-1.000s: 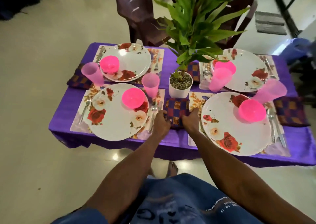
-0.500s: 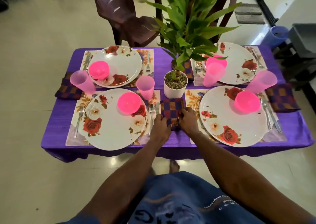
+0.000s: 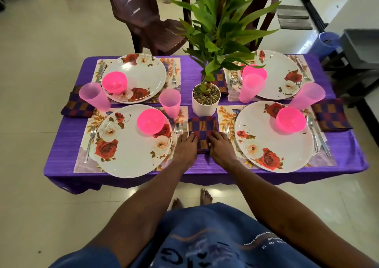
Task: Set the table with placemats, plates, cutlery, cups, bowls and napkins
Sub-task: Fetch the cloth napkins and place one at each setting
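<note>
Both hands now flatter on purple-orange checked cloth napkin (image 3: 203,132): left hand (image 3: 185,150), right hand (image 3: 221,149) pressing, fingers straight. Four settings look complete; only this napkin's smoothing left.

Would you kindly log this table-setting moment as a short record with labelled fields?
surface: low table under a purple cloth
place settings: four, each with floral plate, pink bowl, pink cup, cutlery
near left plate: holds a pink bowl
centre: white plant pot
item being handled: checked napkin, lying between the two near placemats
left hand: fingers flat on the napkin's left edge
right hand: fingers flat on its right edge
other napkins: three visible, one partly hidden behind the pot
</note>
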Tool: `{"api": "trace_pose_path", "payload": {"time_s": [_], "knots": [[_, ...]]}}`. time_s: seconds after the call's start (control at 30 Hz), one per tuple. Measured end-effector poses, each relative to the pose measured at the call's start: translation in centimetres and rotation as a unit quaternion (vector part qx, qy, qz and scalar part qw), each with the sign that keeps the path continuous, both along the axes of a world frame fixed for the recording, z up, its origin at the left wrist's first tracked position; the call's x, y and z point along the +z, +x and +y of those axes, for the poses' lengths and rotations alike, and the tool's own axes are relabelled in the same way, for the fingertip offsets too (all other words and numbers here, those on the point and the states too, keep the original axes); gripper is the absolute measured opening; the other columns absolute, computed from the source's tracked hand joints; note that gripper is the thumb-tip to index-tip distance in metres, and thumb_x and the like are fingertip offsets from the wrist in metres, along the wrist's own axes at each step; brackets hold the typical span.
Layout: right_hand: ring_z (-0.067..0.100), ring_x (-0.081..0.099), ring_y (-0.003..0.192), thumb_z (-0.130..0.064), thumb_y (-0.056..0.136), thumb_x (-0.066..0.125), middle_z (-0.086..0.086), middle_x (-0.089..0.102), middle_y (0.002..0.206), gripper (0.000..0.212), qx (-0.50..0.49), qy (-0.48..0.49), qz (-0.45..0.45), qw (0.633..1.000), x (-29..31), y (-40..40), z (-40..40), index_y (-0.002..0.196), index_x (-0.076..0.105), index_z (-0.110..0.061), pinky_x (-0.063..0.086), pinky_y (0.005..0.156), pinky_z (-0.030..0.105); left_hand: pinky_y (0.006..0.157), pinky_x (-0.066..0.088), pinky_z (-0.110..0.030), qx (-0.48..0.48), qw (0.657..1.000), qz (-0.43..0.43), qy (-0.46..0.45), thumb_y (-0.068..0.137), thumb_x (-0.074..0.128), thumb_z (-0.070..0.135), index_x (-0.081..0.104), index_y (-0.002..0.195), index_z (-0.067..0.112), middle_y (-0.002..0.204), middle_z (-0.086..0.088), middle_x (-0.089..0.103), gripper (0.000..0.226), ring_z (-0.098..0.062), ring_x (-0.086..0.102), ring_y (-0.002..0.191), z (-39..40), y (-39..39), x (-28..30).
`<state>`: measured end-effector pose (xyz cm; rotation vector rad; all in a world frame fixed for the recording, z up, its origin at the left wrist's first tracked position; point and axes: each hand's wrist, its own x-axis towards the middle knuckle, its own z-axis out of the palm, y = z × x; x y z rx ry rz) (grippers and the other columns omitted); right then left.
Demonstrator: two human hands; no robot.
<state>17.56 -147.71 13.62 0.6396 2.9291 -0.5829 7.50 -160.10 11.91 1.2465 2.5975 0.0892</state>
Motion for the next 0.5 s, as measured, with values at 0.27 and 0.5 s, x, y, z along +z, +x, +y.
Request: {"api": "trace_pose_path", "payload": {"time_s": [0.27, 0.5], "knots": [[0.028, 0.022, 0.144, -0.029, 0.1, 0.051, 0.0, 0.031, 0.157, 0.052, -0.007, 0.002, -0.056, 0.998, -0.57, 0.11, 0.1, 0.149, 0.036, -0.024, 0.029, 0.115, 0.045, 0.122, 0.01, -0.046, 0.01, 1.0, -0.01, -0.013, 0.095, 0.056, 0.021, 0.032, 0.148, 0.015, 0.157, -0.009, 0.032, 0.059, -0.032, 0.02, 0.147, 0.02, 0.22, 0.2], [0.028, 0.008, 0.15, -0.029, 0.102, 0.045, 0.003, 0.018, 0.162, 0.058, -0.009, -0.006, -0.061, 0.998, -0.35, 0.24, -0.08, 0.154, 0.021, -0.023, 0.014, 0.119, 0.047, 0.122, 0.009, -0.044, -0.015, 1.0, -0.011, -0.006, 0.094, 0.052, 0.024, 0.028, 0.15, 0.013, 0.158, -0.011, 0.027, 0.062, -0.031, 0.016, 0.148, -0.52, 0.18, 0.39]]}}
